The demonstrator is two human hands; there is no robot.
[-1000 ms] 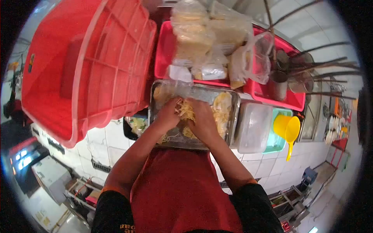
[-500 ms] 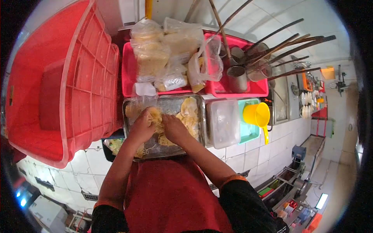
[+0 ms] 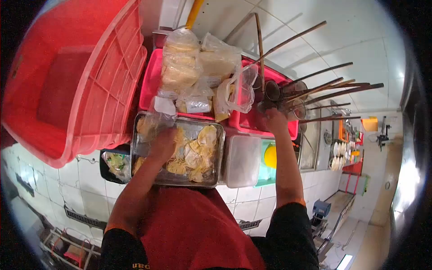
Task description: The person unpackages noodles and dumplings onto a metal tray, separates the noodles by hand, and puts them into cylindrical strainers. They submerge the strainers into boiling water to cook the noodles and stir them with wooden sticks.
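My left hand [image 3: 164,143] is over the left part of a metal tray [image 3: 216,177], its fingers smeared by motion. Bundles of pale noodles [image 3: 177,165] lie in the tray to the right of this hand, with flat yellowish dough wrappers [image 3: 198,153] beyond them. My right hand [image 3: 275,119] is stretched out over a pink tray [image 3: 261,126]. Its fingertips are at the mouth of the nearest long-handled noodle strainer [image 3: 266,106], which hides them. Other strainers [image 3: 272,90] crowd around, handles leaning back and to the right.
Plastic bags of noodles [image 3: 182,67] fill another pink tray behind the metal one. A clear-lidded box [image 3: 243,159] and a yellow scoop [image 3: 270,156] in a teal tub are at the right. Large red crates [image 3: 99,85] rise at left; a black bin [image 3: 116,167] sits below them.
My right hand has left the noodles beside my left hand and moved right to the strainers. My left hand has dropped lower over the tray. The view has shifted.
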